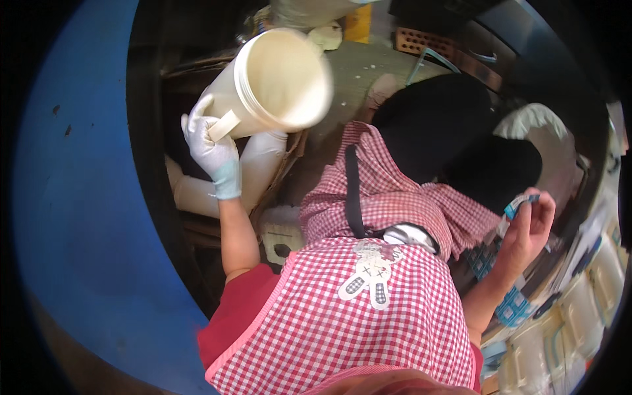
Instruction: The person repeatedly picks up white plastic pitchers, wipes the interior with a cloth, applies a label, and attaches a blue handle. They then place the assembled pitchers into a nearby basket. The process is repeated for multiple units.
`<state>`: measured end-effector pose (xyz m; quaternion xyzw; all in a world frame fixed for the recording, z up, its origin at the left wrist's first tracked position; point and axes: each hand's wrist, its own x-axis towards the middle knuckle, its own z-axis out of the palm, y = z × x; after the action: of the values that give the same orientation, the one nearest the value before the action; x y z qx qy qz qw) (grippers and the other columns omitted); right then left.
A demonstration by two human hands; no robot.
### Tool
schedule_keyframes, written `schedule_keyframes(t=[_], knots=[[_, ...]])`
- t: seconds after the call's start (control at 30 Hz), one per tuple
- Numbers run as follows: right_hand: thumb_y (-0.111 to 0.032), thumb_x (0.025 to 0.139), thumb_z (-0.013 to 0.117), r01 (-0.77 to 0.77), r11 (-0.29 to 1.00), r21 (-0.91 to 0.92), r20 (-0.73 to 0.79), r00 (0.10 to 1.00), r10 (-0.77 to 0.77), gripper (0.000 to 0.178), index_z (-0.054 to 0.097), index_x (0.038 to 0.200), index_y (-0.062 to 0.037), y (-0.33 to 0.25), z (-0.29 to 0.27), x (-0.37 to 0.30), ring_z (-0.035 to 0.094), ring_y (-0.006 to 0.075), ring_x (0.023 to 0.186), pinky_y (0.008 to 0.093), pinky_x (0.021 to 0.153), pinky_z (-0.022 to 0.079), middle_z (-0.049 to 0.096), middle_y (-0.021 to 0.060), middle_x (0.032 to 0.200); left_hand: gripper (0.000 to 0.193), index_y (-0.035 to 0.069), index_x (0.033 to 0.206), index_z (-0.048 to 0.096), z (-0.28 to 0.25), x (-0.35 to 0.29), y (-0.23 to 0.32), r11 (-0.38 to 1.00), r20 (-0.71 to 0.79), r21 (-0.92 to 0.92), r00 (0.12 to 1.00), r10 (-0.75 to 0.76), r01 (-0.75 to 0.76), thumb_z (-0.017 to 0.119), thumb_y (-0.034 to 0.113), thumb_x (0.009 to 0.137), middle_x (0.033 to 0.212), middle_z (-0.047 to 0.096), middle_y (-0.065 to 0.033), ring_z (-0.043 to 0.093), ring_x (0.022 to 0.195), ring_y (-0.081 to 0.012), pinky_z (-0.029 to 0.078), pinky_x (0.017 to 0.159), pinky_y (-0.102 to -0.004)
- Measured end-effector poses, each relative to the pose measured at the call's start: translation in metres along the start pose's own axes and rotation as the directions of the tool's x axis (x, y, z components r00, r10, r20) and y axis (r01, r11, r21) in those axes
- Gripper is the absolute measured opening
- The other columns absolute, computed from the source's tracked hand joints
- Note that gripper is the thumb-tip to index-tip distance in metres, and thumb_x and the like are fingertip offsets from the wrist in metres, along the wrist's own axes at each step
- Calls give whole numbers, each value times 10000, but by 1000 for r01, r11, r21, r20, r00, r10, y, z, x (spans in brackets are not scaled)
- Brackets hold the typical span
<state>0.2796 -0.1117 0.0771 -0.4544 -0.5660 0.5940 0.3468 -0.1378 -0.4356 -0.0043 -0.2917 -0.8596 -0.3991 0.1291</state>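
My left hand (pixel 214 148), in a white glove with a pale blue cuff, is closed around the side handle of a white plastic jug (pixel 283 82). The jug is tilted, and its wide round mouth with a threaded neck faces right and toward me. Nothing shows inside it. Out to the right, my bare right hand (pixel 530 230) pinches a small blue-and-white piece (pixel 518 206) between thumb and fingers. Whether that piece is a label or a small packet, I cannot tell. Below the jug, more white plastic jugs (pixel 201 195) lie in a cardboard carton (pixel 280 172).
A large blue panel (pixel 79 197) fills the left side. Ahead on the floor lies a red perforated brick (pixel 424 43). At right are a pale sack (pixel 536 125), blue-and-white boxes (pixel 513 308) and several cream plastic pieces (pixel 579 306). A pale block (pixel 280 240) sits near my left elbow.
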Motion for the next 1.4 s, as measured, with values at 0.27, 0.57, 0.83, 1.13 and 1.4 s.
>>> schedule_keyframes(t=[0.27, 0.57, 0.83, 1.13, 1.4], knots=[[-16, 979, 713, 65, 980, 189, -66, 996, -54, 336, 593, 1292, -33, -40, -46, -24, 636, 73, 859, 213, 719, 508, 702, 34, 1083, 272, 127, 697, 564, 109, 30, 284, 282, 103, -588, 275, 956, -758, 779, 293, 714, 1216, 756, 13, 591, 1344, -307, 387, 1170, -579], [-87, 902, 832, -180, 977, 115, 51, 983, 175, 329, 620, 1143, -20, 26, -59, -80, 642, 37, 781, 180, 605, 492, 693, 19, 946, 102, 132, 850, 668, 167, -8, 327, 137, 300, -703, -116, 947, -698, 669, 211, 784, 1175, 698, -6, 569, 1328, -283, 261, 1251, -647], [-119, 877, 855, -223, 974, 50, 227, 952, 206, 351, 620, 1108, 3, 27, -39, -67, 635, 52, 704, 209, 574, 512, 687, 36, 893, 93, 135, 824, 661, 163, -14, 328, 111, 330, -647, -147, 932, -754, 674, 214, 775, 1136, 699, 11, 584, 1324, -257, 284, 1229, -670], [-101, 858, 856, -238, 971, 9, 269, 936, 227, 352, 624, 1096, 17, 20, -33, -60, 632, 69, 682, 227, 558, 522, 661, 41, 881, 82, 131, 823, 667, 163, -13, 330, 91, 293, -664, -146, 945, -742, 673, 190, 767, 1113, 693, 0, 596, 1300, -257, 281, 1231, -681], [-202, 798, 914, -151, 969, -195, 185, 965, 187, 448, 637, 1086, 1, 29, -29, -61, 637, 99, 686, 261, 591, 531, 660, 48, 865, 92, 133, 813, 680, 162, -15, 331, 107, 327, -653, -152, 933, -749, 666, 191, 744, 1127, 693, 3, 581, 1311, -249, 277, 1231, -688]])
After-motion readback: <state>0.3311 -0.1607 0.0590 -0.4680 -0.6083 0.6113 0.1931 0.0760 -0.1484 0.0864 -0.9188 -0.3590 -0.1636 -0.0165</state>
